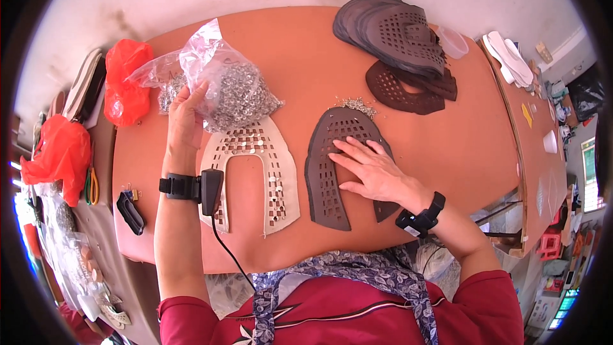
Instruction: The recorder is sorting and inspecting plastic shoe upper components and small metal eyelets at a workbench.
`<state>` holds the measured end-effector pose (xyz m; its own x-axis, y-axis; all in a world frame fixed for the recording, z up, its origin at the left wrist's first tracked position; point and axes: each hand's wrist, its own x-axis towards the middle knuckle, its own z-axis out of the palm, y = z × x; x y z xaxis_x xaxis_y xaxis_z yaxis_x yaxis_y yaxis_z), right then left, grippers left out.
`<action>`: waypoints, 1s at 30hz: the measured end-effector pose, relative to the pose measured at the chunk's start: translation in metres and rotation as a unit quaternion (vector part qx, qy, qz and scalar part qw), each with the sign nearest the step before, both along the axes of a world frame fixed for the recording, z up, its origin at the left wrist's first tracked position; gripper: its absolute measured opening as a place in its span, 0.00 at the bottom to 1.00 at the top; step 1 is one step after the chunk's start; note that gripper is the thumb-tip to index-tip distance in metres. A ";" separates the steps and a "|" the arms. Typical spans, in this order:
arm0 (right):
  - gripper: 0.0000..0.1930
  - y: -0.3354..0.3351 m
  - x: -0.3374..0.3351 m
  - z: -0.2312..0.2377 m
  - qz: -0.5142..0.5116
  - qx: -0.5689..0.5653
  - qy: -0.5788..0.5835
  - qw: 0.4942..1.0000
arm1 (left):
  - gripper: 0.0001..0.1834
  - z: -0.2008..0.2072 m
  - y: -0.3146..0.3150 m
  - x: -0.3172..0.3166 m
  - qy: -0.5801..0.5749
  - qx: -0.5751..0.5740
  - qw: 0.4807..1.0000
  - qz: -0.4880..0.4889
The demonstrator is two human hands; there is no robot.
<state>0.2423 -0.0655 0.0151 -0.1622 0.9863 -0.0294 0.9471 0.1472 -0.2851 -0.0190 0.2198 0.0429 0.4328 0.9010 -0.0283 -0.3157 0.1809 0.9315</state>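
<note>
My left hand pinches the edge of a clear plastic bag full of small shiny metal pieces. Below the bag lies a cream, horseshoe-shaped shoe upper with rows of square holes and silvery studs dotted over it. To its right, my right hand rests with fingers spread on a dark brown perforated upper, covering part of its right side. A small heap of loose metal bits sits at that upper's far edge. Both uppers are flat on the orange-brown tabletop.
A stack of dark perforated uppers stands at the far right, with brown pieces before it and a clear plastic tub behind. Red plastic bags and scissors are at the left. A black case lies near the left edge.
</note>
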 end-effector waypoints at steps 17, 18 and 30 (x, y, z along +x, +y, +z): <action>0.35 0.001 -0.010 0.011 0.006 -0.049 -0.010 0.999 | 0.23 0.006 -0.023 -0.009 0.026 0.077 0.996 0.032; 0.35 0.000 -0.010 0.008 0.004 -0.057 -0.009 0.998 | 0.25 0.010 -0.029 -0.017 0.087 0.119 0.987 0.059; 0.36 -0.002 -0.009 -0.003 0.005 -0.047 -0.026 0.999 | 0.22 -0.012 -0.087 -0.140 0.443 0.195 0.874 0.040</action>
<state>0.2330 -0.0679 0.0118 -0.1671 0.9774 -0.1295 0.9596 0.1310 -0.2491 -0.1592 0.1324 0.0313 0.3321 0.9432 -0.0057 0.5642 -0.1938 0.8026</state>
